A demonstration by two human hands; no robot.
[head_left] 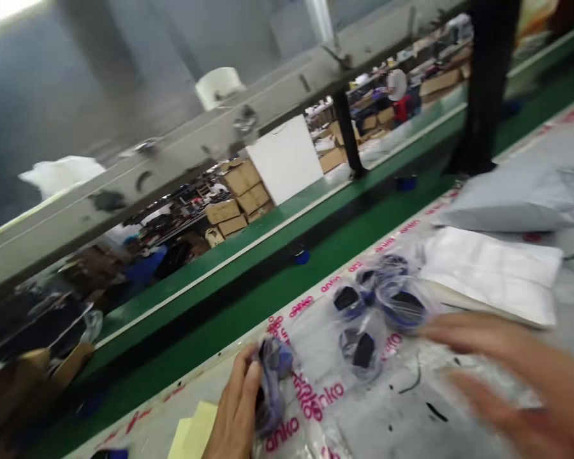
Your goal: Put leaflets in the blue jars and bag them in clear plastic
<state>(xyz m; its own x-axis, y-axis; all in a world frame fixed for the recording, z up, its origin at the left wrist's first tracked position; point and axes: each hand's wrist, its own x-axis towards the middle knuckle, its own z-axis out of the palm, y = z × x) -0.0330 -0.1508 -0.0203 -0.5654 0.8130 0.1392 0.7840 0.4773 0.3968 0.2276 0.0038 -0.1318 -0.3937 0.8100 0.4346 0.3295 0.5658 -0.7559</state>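
Observation:
My left hand (236, 405) lies at the left side of a plastic-wrapped blue and black item (270, 386), its fingers close together against the wrap. Blurred by motion, my right hand (502, 376) has its fingers spread, near the right end of a cluster of similar wrapped items (404, 306). Another wrapped piece (361, 347) sits just below that cluster. They rest on a table covered with pink-printed plastic (330, 395). Yellow paper (194, 430) shows left of my left hand.
A white folded packet (497, 271) and a grey bag (516, 197) lie at the right. Beyond the table runs a green conveyor (249, 287) with small blue pieces. Black posts (488, 89) hold a metal beam; cardboard boxes (243, 185) are behind.

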